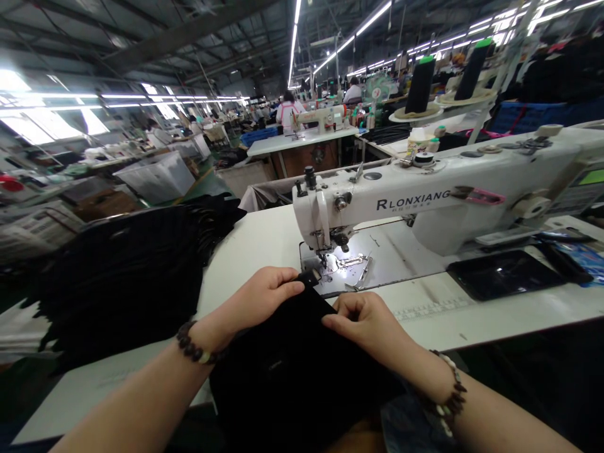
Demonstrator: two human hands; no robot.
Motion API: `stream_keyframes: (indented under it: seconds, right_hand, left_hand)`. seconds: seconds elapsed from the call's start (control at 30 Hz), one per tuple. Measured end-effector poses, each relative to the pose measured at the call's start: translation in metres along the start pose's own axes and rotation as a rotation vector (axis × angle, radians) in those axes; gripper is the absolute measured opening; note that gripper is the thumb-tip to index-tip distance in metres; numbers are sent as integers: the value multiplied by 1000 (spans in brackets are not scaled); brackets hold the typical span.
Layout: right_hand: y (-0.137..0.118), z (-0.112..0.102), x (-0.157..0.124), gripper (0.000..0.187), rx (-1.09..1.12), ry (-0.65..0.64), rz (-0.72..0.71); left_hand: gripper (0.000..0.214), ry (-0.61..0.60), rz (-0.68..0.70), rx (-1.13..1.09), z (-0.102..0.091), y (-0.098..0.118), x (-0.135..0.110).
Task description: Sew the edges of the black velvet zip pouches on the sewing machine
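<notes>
A person's left hand (264, 296) is pinching the upper corner of a dark, soft black fabric piece (292, 352) between thumb and fingers, beside a small black strip with a pale end (310, 277) that is pointing toward the needle area. The right hand (363, 318) is gripping the same fabric along its right edge, its thumb pressing against curled fingers. The fabric is hanging down over the front edge of a smooth white sewing table (255, 233) toward the person's lap, its upper corner lying just in front of the silver metal presser foot (323, 258). Above it, a white, long-armed sewing machine (363, 204) is standing on the table, with pink-handled metal thread snips (479, 195) resting against its arm. Bent silver metal guide pieces (362, 270) are lying on the machine's bed, just right of the foot. Farther right, a flat black glass-screened tablet (504, 275) is resting on the tabletop. To the left, a tall stack of black fabric pieces (127, 270) is sitting beside the table's curved edge.
</notes>
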State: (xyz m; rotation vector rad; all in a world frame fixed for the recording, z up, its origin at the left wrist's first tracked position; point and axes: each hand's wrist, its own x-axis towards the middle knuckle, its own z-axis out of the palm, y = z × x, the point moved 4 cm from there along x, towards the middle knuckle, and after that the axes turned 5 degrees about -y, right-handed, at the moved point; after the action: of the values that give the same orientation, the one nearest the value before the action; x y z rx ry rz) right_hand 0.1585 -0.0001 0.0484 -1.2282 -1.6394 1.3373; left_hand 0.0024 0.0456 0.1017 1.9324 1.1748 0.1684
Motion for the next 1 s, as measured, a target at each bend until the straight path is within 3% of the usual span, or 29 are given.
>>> stream_keyframes:
  seconds: [0.2,0.37,0.47,0.63,0.83,0.9,1.0]
  right_hand:
    - [0,1,0,30,78,22,-42]
    - [3,1,0,30,59,38,16]
    - [2,2,-3,27,-27,39,-24]
    - [-11,1,-11,7,-230,-77,-289]
    - [-16,-14,-18,44,-521,-392,-564]
    - [-15,-14,-17,42,-708,-445,-705]
    - [-16,-11,-14,30,-915,-389,-959]
  left_hand:
    - [25,83,19,91,-1,2,2]
    - [26,34,50,76,2,-1,4]
    - [24,-12,80,63,4,-1,6]
    - [22,-74,104,58,6,-1,10]
    - [22,-116,126,33,5,-11,20]
    - [22,-140,128,22,7,-14,23]
    - [22,-137,118,21,9,-19,28]
